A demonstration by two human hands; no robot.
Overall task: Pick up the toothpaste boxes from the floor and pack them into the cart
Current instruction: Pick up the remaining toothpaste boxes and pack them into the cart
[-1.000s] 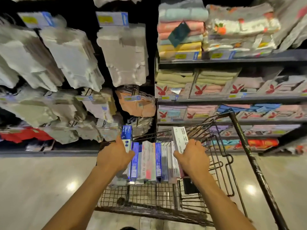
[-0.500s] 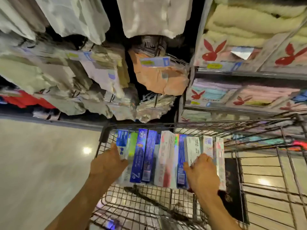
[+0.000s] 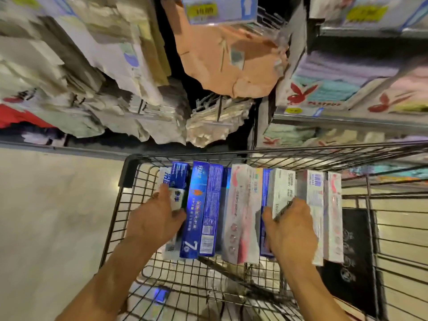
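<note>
Several toothpaste boxes, blue, white and pink, lie side by side in a row inside the black wire cart. My left hand grips the leftmost blue-and-white box at the row's left end. My right hand rests on the right part of the row, its fingers curled over a white box. Two more white-and-pink boxes lie to the right of that hand.
A black flat object lies in the cart right of the boxes. Shelves of packaged goods and boxed towels stand just beyond the cart. Pale shiny floor stretches to the left.
The view has dropped and closed in on the cart. Both hands have lowered the row of boxes deeper into the basket and still hold its two ends.
</note>
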